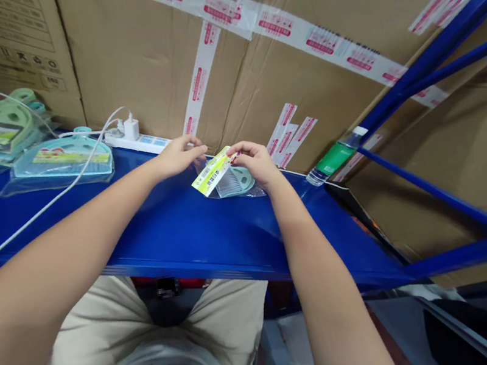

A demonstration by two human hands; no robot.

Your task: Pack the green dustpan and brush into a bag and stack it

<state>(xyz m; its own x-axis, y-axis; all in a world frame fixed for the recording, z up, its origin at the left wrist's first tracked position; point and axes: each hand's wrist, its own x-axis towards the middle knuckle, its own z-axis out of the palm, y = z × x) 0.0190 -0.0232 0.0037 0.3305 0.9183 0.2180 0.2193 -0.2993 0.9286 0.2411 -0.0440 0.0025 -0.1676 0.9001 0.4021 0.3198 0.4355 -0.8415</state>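
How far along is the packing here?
Done: bagged, labelled pieces lie piled on the blue shelf at left. In hand: the left hand is at the edge of a clear bag holding a teal piece; the right hand pinches its yellow label card. Left: that bag looks unfinished; no loose pieces waiting are in view.

Bagged pale-teal slotted disc (235,182), yellow label card (212,172), on blue shelf (176,224)
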